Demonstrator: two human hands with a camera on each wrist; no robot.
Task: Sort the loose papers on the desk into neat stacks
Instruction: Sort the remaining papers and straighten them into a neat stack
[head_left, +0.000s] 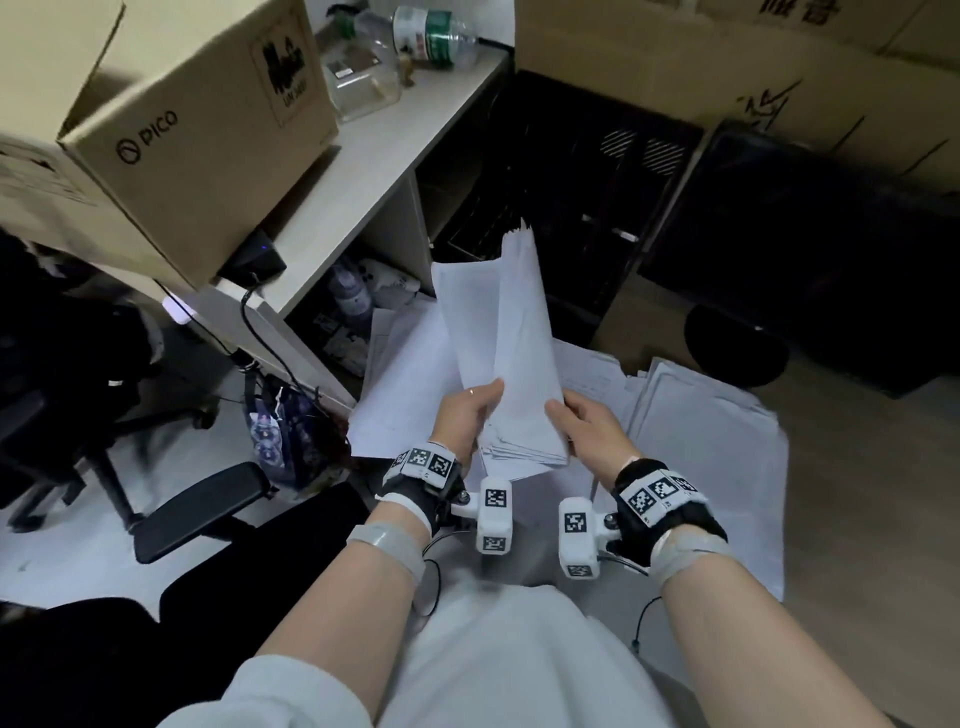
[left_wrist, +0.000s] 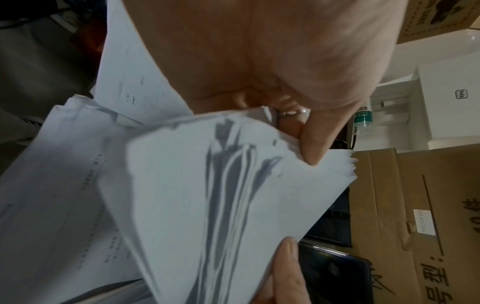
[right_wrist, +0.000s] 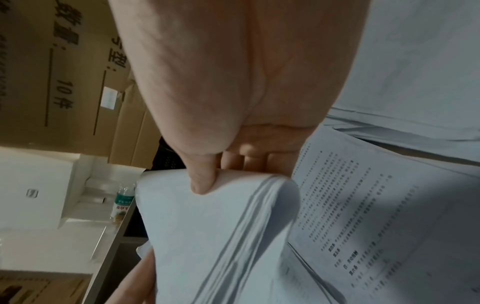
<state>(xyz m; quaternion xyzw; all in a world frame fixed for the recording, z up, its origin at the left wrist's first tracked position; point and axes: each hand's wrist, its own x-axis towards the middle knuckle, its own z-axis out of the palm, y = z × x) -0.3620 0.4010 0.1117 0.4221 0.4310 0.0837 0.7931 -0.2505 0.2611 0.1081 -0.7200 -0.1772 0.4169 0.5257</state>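
Note:
Both hands hold one bundle of white sheets (head_left: 511, 332) up in front of me, its far end pointing away. My left hand (head_left: 470, 410) grips the bundle's near left edge, thumb on top. The right hand (head_left: 582, 421) grips the near right edge, thumb pressed on the top sheet. In the left wrist view the bundle (left_wrist: 233, 205) fans into several layers under the thumb (left_wrist: 314, 152). From the right wrist, the bundle (right_wrist: 207, 236) curves under the thumb (right_wrist: 202, 181). More printed papers (head_left: 691, 415) lie spread on the floor below.
A white desk (head_left: 363, 171) at the left carries a PICO cardboard box (head_left: 197, 135) and a plastic bottle (head_left: 436, 36). Large cardboard boxes (head_left: 727, 67) and dark cases (head_left: 805, 249) stand ahead. An office chair (head_left: 171, 499) is at my left.

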